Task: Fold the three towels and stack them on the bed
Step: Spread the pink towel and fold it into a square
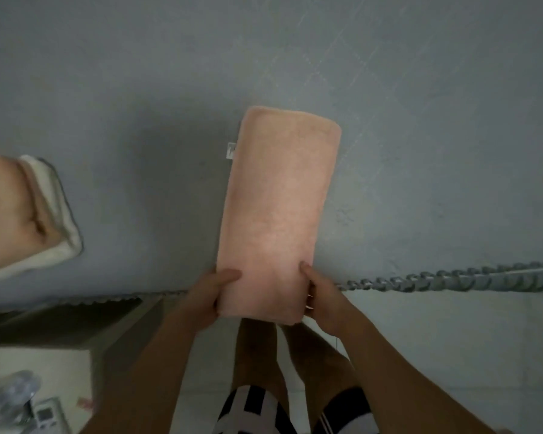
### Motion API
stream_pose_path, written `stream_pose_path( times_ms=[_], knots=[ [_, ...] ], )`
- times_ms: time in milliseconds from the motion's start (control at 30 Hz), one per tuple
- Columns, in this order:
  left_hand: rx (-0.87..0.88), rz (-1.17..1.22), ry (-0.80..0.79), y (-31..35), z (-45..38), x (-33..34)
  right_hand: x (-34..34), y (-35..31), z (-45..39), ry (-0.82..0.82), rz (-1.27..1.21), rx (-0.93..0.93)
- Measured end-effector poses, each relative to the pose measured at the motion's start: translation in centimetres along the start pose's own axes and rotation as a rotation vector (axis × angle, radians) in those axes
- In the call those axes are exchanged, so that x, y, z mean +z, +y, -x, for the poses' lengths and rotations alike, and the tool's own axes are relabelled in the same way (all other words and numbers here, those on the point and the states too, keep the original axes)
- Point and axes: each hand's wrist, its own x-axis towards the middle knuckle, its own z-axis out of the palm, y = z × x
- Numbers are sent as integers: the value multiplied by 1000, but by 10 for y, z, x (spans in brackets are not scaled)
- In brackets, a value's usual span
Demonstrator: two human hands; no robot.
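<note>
A pink towel (276, 211), folded into a long narrow strip, lies lengthwise on the grey bed (138, 89), its near end hanging just past the bed's edge. My left hand (210, 292) grips the near left corner, thumb on top. My right hand (320, 296) grips the near right corner the same way. A small white label sticks out on the strip's left side. At the far left of the bed lie a pink towel (7, 208) and a white towel (55, 214) under it, partly cut off by the frame.
The bed's braided grey edging (452, 280) runs along the right. Below it is pale tiled floor (452, 339). A bedside surface at the lower left holds a clear plastic item (10, 393) and a white remote (47, 415). My legs stand against the bed.
</note>
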Motion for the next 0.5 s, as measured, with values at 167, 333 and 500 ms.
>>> stream_pose_path(
  times_ms=[167,333,500],
  knots=[
    [65,-76,65,-47,55,30,-45,31,58,43,181,-65],
    [9,-399,238,-46,97,41,-53,35,108,140,211,-151],
    [235,-61,97,-7,104,34,-32,-14,127,51,150,-360]
  ],
)
